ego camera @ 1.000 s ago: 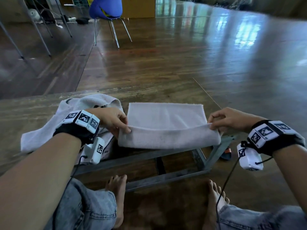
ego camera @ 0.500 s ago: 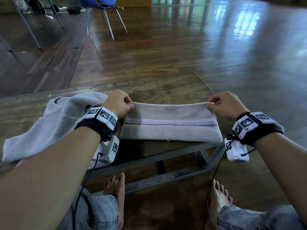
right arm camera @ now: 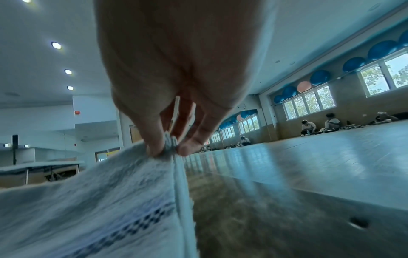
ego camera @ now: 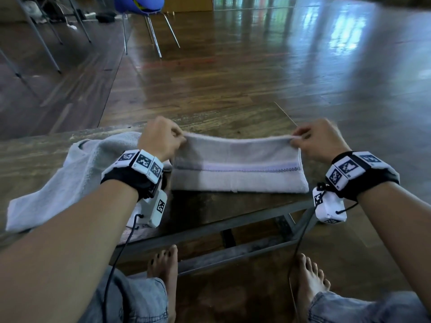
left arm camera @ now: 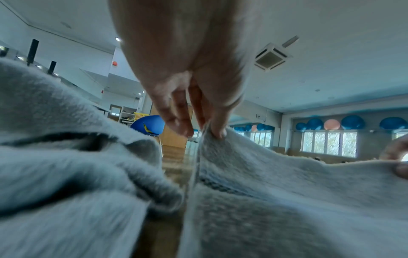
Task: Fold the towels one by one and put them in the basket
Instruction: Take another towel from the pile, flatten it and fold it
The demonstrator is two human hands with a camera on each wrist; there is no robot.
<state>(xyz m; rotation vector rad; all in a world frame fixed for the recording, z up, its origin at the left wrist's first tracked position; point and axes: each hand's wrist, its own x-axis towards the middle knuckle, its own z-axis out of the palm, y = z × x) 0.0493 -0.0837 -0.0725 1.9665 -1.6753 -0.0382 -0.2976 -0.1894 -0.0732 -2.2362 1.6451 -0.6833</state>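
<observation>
A pale grey towel [ego camera: 235, 169] with a purple stitched stripe lies folded lengthwise on the low wooden table [ego camera: 210, 120]. My left hand [ego camera: 161, 138] pinches its far left corner [left arm camera: 205, 137] between thumb and fingers. At the far right corner [right arm camera: 170, 144], my right hand [ego camera: 319, 138] pinches the towel the same way. The folded-over edge is held slightly above the table at the far side. A second, unfolded grey towel [ego camera: 70, 173] lies crumpled to the left, under my left wrist. No basket is in view.
The table's metal frame [ego camera: 233, 227] runs along its near edge, above my bare feet [ego camera: 165, 264]. A blue chair [ego camera: 140, 5] stands on the wooden floor beyond. Several people [right arm camera: 320, 125] sit far across the hall.
Both hands carried the towel's near edge up and over to the far side, folding it in half lengthwise. The stripe now faces up.
</observation>
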